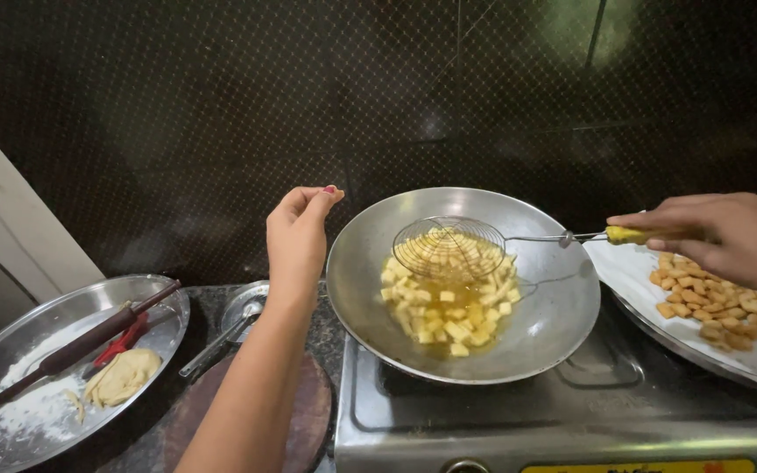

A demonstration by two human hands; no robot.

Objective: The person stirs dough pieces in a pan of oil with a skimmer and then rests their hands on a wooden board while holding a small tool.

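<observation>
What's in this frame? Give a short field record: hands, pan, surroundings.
right hand: grips the yellow handle of a round wire skimmer
left hand: raised beside the pan, fingers pinched, holding nothing visible
pan: round steel wok on a steel stove, pale dough cubes in oil
right side: plate of browned fried cubes
left side: floured steel tray with dark rolling pin and dough lump
</observation>
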